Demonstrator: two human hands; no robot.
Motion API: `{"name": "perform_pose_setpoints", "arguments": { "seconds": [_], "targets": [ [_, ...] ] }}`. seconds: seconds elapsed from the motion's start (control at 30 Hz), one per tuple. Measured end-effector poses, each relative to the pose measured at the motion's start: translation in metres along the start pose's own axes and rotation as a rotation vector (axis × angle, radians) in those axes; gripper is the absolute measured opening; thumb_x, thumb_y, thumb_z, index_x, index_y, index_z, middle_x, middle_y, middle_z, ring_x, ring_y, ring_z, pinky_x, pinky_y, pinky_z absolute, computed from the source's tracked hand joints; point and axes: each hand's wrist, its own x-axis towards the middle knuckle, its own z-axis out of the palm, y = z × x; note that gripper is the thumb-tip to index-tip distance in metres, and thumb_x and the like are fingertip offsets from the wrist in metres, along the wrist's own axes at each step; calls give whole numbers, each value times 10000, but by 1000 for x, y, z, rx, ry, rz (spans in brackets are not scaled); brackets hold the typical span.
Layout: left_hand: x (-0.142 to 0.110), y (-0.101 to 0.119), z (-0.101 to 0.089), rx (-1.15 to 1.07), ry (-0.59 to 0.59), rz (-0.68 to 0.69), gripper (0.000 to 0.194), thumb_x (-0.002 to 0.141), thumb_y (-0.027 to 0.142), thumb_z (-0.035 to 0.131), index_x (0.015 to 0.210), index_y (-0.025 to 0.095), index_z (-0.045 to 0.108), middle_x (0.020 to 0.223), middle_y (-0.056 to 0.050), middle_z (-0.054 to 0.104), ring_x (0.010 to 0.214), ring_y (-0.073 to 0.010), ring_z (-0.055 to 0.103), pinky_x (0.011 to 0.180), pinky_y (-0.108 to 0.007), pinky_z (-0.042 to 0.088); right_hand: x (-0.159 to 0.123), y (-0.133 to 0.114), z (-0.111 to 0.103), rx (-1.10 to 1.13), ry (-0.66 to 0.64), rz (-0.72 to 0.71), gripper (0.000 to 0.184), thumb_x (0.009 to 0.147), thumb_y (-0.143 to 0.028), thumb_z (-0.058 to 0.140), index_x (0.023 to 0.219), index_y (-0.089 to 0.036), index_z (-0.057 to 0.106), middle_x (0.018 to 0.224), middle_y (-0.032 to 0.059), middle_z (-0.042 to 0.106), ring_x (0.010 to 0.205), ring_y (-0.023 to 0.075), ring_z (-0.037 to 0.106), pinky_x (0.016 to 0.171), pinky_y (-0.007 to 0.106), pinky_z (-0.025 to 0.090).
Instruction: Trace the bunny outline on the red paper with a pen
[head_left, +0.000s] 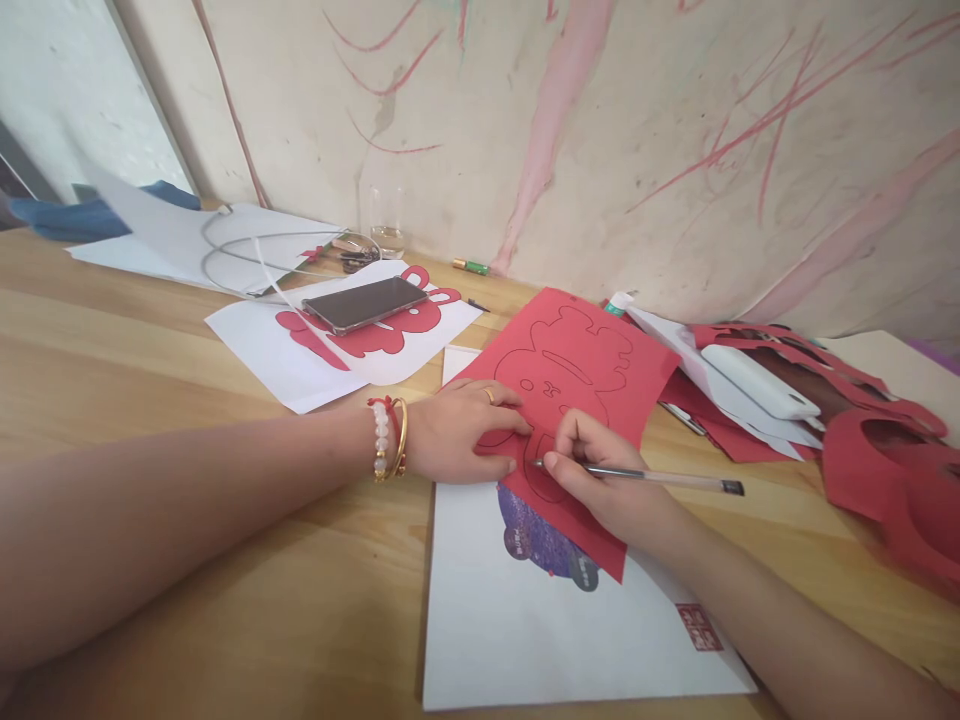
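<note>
A sheet of red paper (pixel 637 375) with a rabbit outline drawn in dark line lies slantwise on a white book or pad (pixel 480 620). My left hand (pixel 457 430) rests flat on the sheet's left edge, fingers stretched out. In my right hand (pixel 611 480) is a clear-barrelled pen (pixel 679 480), pinched between the fingers. Its tip touches the red paper, or is very close to it, at the lower part of the outline near my left fingertips. The white book's purple round picture (pixel 551 540) shows partly below the red sheet.
Left, a phone (pixel 367 303) lies on white paper with red cut-out shapes (pixel 420 312). Behind are a cable (pixel 217 265), papers and a glass (pixel 387 225) by the wall. Right, red paper scraps (pixel 885 470) surround a white power-bank-like block (pixel 761 382). A glue stick (pixel 619 303) stands behind the sheet.
</note>
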Motion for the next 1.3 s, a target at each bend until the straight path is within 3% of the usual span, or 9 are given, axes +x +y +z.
{"name": "perform_pose_setpoints", "arguments": {
  "seconds": [0.57, 1.0, 1.3],
  "targets": [
    [0, -2, 3, -1, 16, 7, 377, 810, 332, 603, 1171, 225, 633, 1386, -116, 481, 1276, -268, 449, 1098, -470, 311, -3, -5, -2, 69, -55, 80, 234, 795, -226, 564, 678, -226, 362, 549, -87, 327, 478, 82, 280, 440, 203, 236],
    [0, -2, 4, 7, 28, 14, 364, 809, 344, 606, 1155, 234, 637, 1380, -108, 487, 1262, -269, 462, 1084, -460, 332, -1, -3, -4, 50, -92, 45, 239, 797, -244, 570, 679, -224, 363, 548, -82, 347, 479, 81, 292, 439, 205, 249],
    [0, 0, 3, -4, 16, 9, 385, 808, 354, 626, 1168, 219, 638, 1378, -115, 486, 1263, -282, 460, 1090, -472, 322, -6, -13, -1, 96, -59, 91, 242, 798, -236, 572, 679, -226, 361, 549, -89, 310, 492, 85, 265, 460, 211, 228]
  ]
}}
